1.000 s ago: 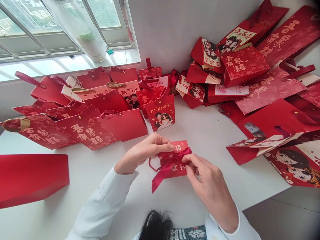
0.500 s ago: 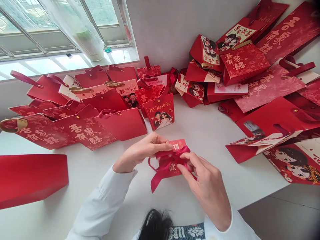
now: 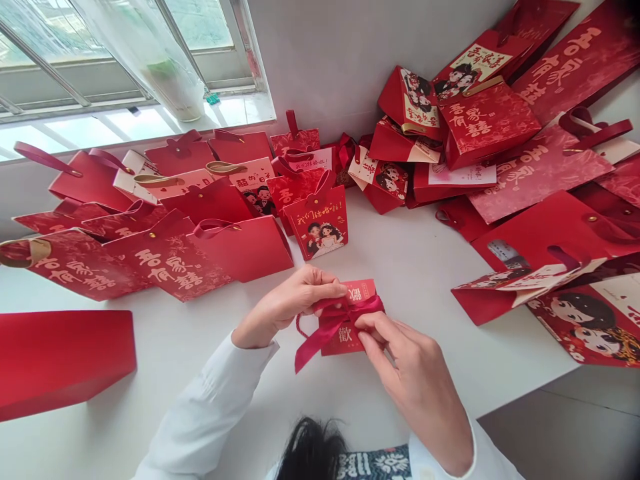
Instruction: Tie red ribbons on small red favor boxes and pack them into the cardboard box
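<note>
- Head view, looking down at a white table (image 3: 415, 267) below a window (image 3: 120, 60).
- A small red card (image 3: 347, 340) sits just above the table, held between both hands.
- A red satin ribbon (image 3: 330, 321) crosses the card in a loose bow, its tail hanging free.
- The left hand (image 3: 295, 300) pinches the ribbon at the card's top edge, fingers closed narrowly.
- The right hand (image 3: 410, 367) grips the bow, fingers (image 3: 373, 333) pinched close.
- The bow looks loose and seems to call for drawing snug.
- Red paper gift bags (image 3: 240, 250) crowd the table's far side; their contents are hidden.
</note>
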`<control>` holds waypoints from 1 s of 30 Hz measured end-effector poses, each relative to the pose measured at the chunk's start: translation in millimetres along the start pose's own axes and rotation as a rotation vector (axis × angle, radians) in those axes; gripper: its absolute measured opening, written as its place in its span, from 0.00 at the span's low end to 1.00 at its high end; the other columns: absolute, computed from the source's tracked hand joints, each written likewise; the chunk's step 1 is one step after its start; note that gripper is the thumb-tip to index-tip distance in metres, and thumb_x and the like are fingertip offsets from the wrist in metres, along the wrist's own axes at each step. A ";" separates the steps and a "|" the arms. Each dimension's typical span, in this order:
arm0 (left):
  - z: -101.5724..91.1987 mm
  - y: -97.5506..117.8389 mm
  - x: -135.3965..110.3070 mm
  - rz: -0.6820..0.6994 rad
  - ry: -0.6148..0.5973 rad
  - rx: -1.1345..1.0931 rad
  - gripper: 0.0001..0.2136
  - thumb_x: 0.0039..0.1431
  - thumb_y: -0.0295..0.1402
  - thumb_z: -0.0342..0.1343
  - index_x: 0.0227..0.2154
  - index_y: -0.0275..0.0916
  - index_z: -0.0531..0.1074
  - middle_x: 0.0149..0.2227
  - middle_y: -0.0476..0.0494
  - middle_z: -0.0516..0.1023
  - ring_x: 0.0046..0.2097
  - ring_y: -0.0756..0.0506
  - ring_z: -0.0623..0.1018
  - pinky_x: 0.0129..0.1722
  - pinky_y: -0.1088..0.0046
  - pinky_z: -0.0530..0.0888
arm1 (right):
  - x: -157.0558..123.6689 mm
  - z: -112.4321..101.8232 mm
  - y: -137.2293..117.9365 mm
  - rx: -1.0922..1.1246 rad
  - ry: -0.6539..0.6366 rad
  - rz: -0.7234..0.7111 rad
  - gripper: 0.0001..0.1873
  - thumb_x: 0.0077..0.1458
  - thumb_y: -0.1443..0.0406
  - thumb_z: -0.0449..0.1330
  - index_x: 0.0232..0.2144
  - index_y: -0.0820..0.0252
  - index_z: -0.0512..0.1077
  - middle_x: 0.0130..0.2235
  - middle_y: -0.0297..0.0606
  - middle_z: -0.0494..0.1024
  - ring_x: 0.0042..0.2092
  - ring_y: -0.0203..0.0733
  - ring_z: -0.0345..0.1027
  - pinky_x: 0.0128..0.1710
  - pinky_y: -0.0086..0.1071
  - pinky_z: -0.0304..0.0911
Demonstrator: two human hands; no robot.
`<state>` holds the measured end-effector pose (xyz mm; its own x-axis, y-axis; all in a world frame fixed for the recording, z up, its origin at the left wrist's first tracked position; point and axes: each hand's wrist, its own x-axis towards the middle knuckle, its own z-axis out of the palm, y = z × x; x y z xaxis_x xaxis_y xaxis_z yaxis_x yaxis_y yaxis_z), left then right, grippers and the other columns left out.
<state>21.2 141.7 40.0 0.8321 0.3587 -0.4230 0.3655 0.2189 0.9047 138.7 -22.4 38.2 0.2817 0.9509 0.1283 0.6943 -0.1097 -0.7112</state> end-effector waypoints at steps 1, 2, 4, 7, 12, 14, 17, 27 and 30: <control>0.6 0.5 -0.7 0.000 0.007 0.009 0.18 0.57 0.40 0.55 0.17 0.35 0.63 0.16 0.56 0.54 0.19 0.56 0.50 0.19 0.74 0.45 | -0.5 -1.2 -0.3 0.045 -0.018 0.022 0.08 0.60 0.69 0.49 0.35 0.55 0.68 0.28 0.30 0.73 0.28 0.34 0.66 0.26 0.24 0.56; 1.2 1.1 -1.4 0.002 0.015 0.015 0.18 0.57 0.40 0.55 0.18 0.35 0.64 0.16 0.56 0.53 0.19 0.56 0.51 0.20 0.74 0.45 | -0.9 -2.2 -0.6 0.095 -0.037 0.045 0.07 0.60 0.68 0.50 0.35 0.55 0.68 0.27 0.30 0.72 0.27 0.33 0.65 0.26 0.23 0.56; 2.6 1.9 -2.2 0.005 0.029 0.023 0.18 0.58 0.40 0.55 0.18 0.35 0.64 0.16 0.56 0.53 0.19 0.56 0.51 0.20 0.74 0.45 | -0.9 -3.3 -0.4 0.191 -0.077 0.091 0.06 0.60 0.67 0.51 0.34 0.54 0.68 0.24 0.28 0.70 0.24 0.32 0.62 0.24 0.23 0.54; 3.6 2.7 -1.9 0.005 0.027 0.008 0.18 0.58 0.39 0.54 0.17 0.35 0.62 0.16 0.56 0.53 0.19 0.56 0.51 0.20 0.74 0.45 | 0.2 -2.5 1.8 0.274 -0.119 0.149 0.06 0.59 0.66 0.51 0.31 0.55 0.67 0.21 0.26 0.65 0.21 0.30 0.55 0.22 0.22 0.52; 1.9 1.5 1.5 -0.022 -0.026 -0.065 0.19 0.57 0.38 0.55 0.16 0.35 0.60 0.14 0.57 0.53 0.19 0.57 0.49 0.20 0.74 0.45 | -0.9 0.9 7.4 0.295 -0.091 0.183 0.03 0.58 0.65 0.51 0.33 0.54 0.65 0.20 0.24 0.62 0.19 0.30 0.53 0.20 0.21 0.52; 1.9 0.4 2.2 -0.029 -0.037 -0.078 0.18 0.57 0.38 0.55 0.16 0.35 0.60 0.14 0.56 0.54 0.19 0.57 0.50 0.20 0.74 0.45 | -2.1 1.7 8.2 0.237 -0.068 0.167 0.03 0.58 0.65 0.51 0.32 0.54 0.64 0.20 0.24 0.64 0.20 0.30 0.55 0.21 0.21 0.53; 3.2 -0.2 1.2 -0.016 -0.015 -0.044 0.19 0.57 0.40 0.55 0.16 0.35 0.59 0.15 0.57 0.52 0.19 0.57 0.49 0.20 0.74 0.45 | -3.0 2.1 7.6 0.133 -0.056 0.144 0.03 0.58 0.66 0.51 0.32 0.54 0.64 0.22 0.26 0.67 0.22 0.31 0.60 0.22 0.22 0.52; 2.2 7.2 -8.5 0.026 0.013 0.236 0.16 0.59 0.44 0.51 0.27 0.35 0.69 0.20 0.52 0.65 0.23 0.54 0.61 0.22 0.77 0.54 | -10.1 -10.6 4.4 -0.037 -0.084 -0.054 0.04 0.61 0.63 0.50 0.35 0.53 0.65 0.20 0.24 0.64 0.19 0.32 0.58 0.19 0.23 0.54; -0.2 7.5 -8.8 0.030 0.001 0.179 0.17 0.59 0.47 0.51 0.30 0.35 0.69 0.21 0.52 0.64 0.23 0.55 0.60 0.21 0.78 0.54 | -13.5 -12.7 5.1 -0.081 -0.004 -0.077 0.06 0.62 0.61 0.49 0.36 0.53 0.65 0.20 0.26 0.65 0.20 0.33 0.59 0.19 0.23 0.55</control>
<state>16.6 140.4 50.6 0.8433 0.3640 -0.3954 0.4089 0.0431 0.9116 146.8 -39.4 41.6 0.2230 0.9586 0.1773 0.7651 -0.0594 -0.6412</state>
